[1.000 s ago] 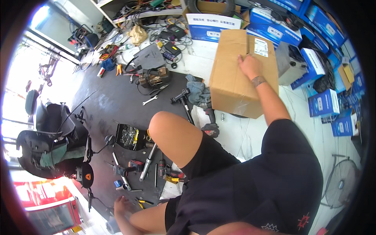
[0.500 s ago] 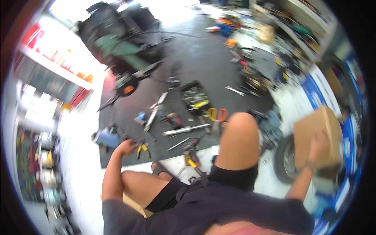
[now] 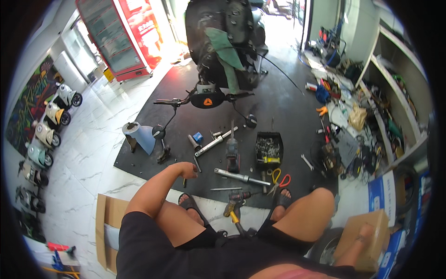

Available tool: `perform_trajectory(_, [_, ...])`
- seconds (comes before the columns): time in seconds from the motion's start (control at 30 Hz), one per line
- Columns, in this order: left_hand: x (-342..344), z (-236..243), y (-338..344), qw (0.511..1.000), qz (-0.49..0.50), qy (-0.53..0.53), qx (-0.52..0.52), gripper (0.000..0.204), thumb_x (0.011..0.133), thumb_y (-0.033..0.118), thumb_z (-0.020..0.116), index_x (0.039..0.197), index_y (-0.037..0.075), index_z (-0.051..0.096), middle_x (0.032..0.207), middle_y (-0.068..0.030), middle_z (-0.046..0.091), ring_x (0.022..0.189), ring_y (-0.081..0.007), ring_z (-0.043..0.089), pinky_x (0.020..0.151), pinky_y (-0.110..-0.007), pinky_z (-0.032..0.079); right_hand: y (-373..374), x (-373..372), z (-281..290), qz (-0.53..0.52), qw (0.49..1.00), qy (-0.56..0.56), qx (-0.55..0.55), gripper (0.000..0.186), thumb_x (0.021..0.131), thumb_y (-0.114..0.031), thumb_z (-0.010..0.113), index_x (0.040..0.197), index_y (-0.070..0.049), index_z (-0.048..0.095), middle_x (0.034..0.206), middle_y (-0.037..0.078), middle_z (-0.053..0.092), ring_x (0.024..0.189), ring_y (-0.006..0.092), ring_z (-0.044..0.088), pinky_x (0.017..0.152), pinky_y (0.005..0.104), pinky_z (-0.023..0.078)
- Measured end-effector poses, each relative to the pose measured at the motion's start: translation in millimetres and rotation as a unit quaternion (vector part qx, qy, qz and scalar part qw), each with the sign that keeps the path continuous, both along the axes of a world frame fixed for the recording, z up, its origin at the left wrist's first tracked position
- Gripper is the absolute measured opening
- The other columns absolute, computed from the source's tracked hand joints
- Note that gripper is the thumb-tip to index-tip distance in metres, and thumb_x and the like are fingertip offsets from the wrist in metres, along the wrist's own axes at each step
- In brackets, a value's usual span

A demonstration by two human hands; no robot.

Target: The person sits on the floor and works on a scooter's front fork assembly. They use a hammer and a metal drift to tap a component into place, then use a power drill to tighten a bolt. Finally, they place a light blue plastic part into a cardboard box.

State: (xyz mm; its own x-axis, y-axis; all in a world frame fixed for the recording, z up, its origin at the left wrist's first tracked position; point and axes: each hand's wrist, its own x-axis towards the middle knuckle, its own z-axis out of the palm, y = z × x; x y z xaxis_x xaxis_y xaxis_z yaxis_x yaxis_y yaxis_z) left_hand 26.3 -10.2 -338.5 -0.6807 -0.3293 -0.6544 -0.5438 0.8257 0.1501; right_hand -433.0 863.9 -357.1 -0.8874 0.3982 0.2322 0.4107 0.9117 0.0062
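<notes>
My left hand hangs low over the near edge of the black mat, fingers bent downward and their tips hidden. Just below it a bit of yellow-handled pliers shows, mostly covered by the hand and forearm. A short dark rod lies beside the fingers. At the right my right hand rests on a cardboard box, its fingers laid on the surface. Between my feet are a cordless drill and a yellow-handled tool. A silver shock absorber lies ahead.
A black scooter stands at the mat's far side. Red-and-yellow-handled scissors, a black parts tray, another shock absorber and a blue-grey panel lie on the mat. Tools crowd the right shelf. An opened carton is at left.
The view has swung leftward and lifted, bringing the whole scooter in. My left hand has moved right, over the pliers. My right hand stays on the box.
</notes>
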Motion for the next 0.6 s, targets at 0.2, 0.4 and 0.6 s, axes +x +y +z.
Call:
perform_trajectory(0.2, [-15, 8, -16, 0.998, 0.034, 0.052, -0.003, 0.055, 0.095, 0.044, 0.068, 0.138, 0.008, 0.068, 0.132, -0.0213, 0.07, 0.126, -0.0379, 0.065, 0.109, -0.045, 0.05, -268, -10, 115, 0.52, 0.756, -0.098, -0.386, 0.041, 0.099, -0.025, 0.071, 0.124, 0.007, 0.064, 0.109, 0.021, 0.074, 0.098, 0.0305, 0.071, 0.089, 0.0379, 0.054])
perform_trajectory(0.4, [-24, 17, -25, 0.994, 0.038, 0.099, -0.01, 0.051, 0.097, 0.043, 0.068, 0.135, 0.009, 0.069, 0.126, -0.0206, 0.073, 0.118, -0.0373, 0.069, 0.104, -0.045, 0.053, -485, 101, 251, 0.733, 0.586, -0.116, -0.324, 0.041, 0.097, -0.025, 0.075, 0.128, 0.0, 0.066, 0.101, 0.015, 0.075, 0.091, 0.0236, 0.072, 0.083, 0.0359, 0.056])
perform_trajectory(0.6, [-19, 24, -23, 0.985, 0.082, 0.149, -0.001, 0.052, 0.097, 0.041, 0.07, 0.137, 0.008, 0.067, 0.127, -0.0197, 0.073, 0.117, -0.0351, 0.07, 0.103, -0.043, 0.054, -560, 119, 175, 0.714, 0.604, -0.246, -0.255, 0.046, 0.096, -0.038, 0.072, 0.126, -0.003, 0.069, 0.106, 0.017, 0.077, 0.1, 0.0314, 0.074, 0.086, 0.0415, 0.057])
